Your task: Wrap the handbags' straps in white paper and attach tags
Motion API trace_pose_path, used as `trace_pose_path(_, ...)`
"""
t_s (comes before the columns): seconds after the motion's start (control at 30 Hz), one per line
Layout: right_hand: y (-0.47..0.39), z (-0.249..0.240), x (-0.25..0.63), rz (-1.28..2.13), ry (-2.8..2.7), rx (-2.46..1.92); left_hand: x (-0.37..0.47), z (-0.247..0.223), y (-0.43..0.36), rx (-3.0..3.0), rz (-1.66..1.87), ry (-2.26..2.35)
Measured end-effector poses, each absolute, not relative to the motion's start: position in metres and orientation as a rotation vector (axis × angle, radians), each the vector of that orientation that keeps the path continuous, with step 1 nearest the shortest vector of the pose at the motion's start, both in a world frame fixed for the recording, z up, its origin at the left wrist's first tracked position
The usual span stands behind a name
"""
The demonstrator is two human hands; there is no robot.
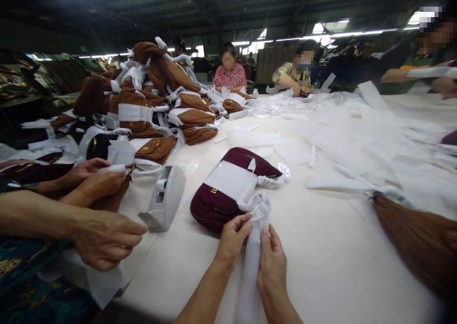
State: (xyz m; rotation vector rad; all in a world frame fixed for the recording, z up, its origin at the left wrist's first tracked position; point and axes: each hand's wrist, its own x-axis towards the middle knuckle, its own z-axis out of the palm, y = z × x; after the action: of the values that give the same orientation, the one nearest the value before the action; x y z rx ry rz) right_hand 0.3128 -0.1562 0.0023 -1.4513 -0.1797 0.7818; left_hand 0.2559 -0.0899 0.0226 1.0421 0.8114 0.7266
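A maroon bag lies on the table in front of me, a white paper band around its middle. From its near right side comes a strap wrapped in white paper, which bends back toward me. My left hand pinches the paper between thumb and fingers, beside the bag's lower corner. My right hand is closed on the right edge of the same long paper wrap. Any strap inside the lower stretch is hidden by the paper.
A grey tape dispenser stands left of the bag. Beside it are a co-worker's hand and another person's hands. Brown bags are piled at the back left. Loose white sheets and a brown bag lie right.
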Motion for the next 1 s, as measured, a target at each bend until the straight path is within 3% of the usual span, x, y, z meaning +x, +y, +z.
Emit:
trace_pose_path(0.23,-0.170,0.003,0.331,0.357,-0.682,-1.844,0.264,0.023,-0.096,1.367,0.877,0.954)
trace_pose_path(0.63,-0.166,-0.014,0.331,-0.070,-1.031,-1.789,0.276,0.017,-0.109,1.892,1.065,1.159)
trace_pose_path(0.8,-0.168,-0.020,0.331,-0.007,-1.106,-1.776,0.272,0.014,-0.113,2.011,1.052,1.038)
trace_pose_path(1.0,-0.175,0.005,0.354,0.457,-1.106,-1.656,0.262,0.015,-0.110,1.767,1.006,0.999)
